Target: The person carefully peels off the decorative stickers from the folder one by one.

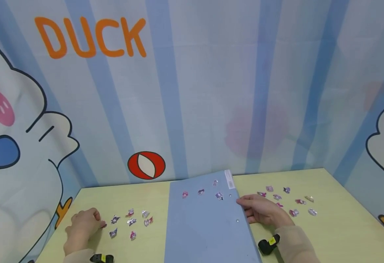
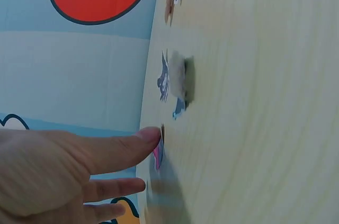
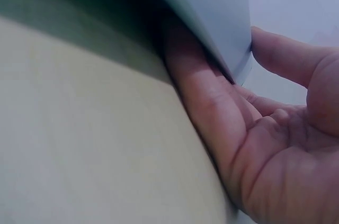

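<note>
At the table's left side my left hand (image 1: 83, 224) pinches a small pink cut-out sticker (image 2: 158, 155) at the table surface. The thumb shows against it in the left wrist view; the index fingertip is hidden. A light blue folder (image 1: 208, 230) lies across the middle, a white label (image 1: 229, 179) at its top right corner. My right hand (image 1: 264, 211) holds the folder's right edge, thumb on top and fingers underneath, and that edge is lifted off the table in the right wrist view. Several small stickers (image 1: 201, 191) lie on the folder's upper part.
Several loose stickers (image 1: 131, 222) are spread between my left hand and the folder. Another group of stickers (image 1: 300, 201) lies beyond my right hand. A printed curtain (image 1: 208, 91) stands along the back of the pale wood-look table (image 1: 336, 233).
</note>
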Demonstrator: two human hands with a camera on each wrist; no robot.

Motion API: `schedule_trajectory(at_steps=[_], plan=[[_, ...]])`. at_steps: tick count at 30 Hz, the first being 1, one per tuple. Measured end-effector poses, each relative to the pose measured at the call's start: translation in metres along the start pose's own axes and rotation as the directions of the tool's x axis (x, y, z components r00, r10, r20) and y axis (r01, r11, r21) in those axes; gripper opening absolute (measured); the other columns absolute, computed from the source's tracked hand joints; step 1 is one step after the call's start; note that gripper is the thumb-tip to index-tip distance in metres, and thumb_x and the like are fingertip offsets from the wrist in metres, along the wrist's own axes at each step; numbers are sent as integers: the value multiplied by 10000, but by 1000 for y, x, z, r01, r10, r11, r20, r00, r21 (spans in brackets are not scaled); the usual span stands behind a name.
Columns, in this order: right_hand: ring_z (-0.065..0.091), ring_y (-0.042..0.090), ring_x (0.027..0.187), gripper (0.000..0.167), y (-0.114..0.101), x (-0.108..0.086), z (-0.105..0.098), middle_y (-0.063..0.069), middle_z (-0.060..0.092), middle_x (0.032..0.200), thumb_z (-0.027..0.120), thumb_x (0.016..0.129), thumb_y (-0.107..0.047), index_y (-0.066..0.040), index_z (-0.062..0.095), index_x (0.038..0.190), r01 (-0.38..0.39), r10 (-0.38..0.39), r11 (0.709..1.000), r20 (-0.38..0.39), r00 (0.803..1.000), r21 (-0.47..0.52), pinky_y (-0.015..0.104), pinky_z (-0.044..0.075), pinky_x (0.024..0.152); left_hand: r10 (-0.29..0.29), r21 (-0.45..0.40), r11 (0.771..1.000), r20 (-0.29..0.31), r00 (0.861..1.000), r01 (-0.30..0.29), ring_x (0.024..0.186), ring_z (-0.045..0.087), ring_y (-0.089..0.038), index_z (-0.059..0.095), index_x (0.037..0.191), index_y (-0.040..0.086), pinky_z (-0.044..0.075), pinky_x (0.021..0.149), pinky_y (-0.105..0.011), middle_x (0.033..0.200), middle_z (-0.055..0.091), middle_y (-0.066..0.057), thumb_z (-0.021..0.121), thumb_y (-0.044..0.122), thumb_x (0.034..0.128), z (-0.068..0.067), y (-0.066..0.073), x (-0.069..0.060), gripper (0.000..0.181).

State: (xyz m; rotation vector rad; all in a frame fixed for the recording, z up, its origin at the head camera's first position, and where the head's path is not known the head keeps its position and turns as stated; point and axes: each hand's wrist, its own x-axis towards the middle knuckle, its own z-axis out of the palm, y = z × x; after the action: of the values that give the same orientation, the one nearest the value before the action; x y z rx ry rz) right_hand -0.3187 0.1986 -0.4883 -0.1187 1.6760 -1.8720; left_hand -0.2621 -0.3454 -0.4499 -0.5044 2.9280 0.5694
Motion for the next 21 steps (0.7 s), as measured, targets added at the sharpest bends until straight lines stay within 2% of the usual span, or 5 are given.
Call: schedule_trajectory(at_steps=[3,7,12,17,21], plan=[[706,310,892,407,0,0,0,226,690,1050,522,1018,-235,85,524,1270,0,0,1000,0,1000,0,388,562,722,-4,-17,1000,-3,1000,3,983,365,-443,514,868,67,305,795,-618,933,460,-187,723,181,890,-2,6,0,239],[704,312,898,415,0,0,1,225,689,1055,523,1018,-241,83,523,1277,-3,3,1000,-1,1000,-2,394,561,728,59,-4,998,-16,998,-59,1063,359,-474,533,927,44,336,775,-624,988,493,-208,708,193,893,-9,12,-2,233],[703,317,904,411,0,0,0,228,688,1057,519,1020,-239,85,523,1273,-2,2,1000,7,1000,-2,404,560,736,140,19,990,-51,989,-139,1152,339,-518,566,972,31,346,788,-678,1058,528,-245,697,218,900,-14,26,-5,239],[704,315,900,401,0,0,0,227,689,1054,524,1018,-240,80,530,1261,3,-3,1000,12,1000,3,402,560,733,206,42,978,-65,976,-204,1216,319,-524,588,1006,29,321,845,-725,1151,525,-276,682,227,915,-14,46,-10,237],[705,312,897,399,0,0,0,223,690,1050,527,1016,-240,77,532,1259,3,-3,1000,10,1000,7,400,561,732,273,53,962,-98,957,-269,1222,351,-497,607,1035,30,339,856,-720,1199,527,-283,682,224,916,-10,64,-12,240]])
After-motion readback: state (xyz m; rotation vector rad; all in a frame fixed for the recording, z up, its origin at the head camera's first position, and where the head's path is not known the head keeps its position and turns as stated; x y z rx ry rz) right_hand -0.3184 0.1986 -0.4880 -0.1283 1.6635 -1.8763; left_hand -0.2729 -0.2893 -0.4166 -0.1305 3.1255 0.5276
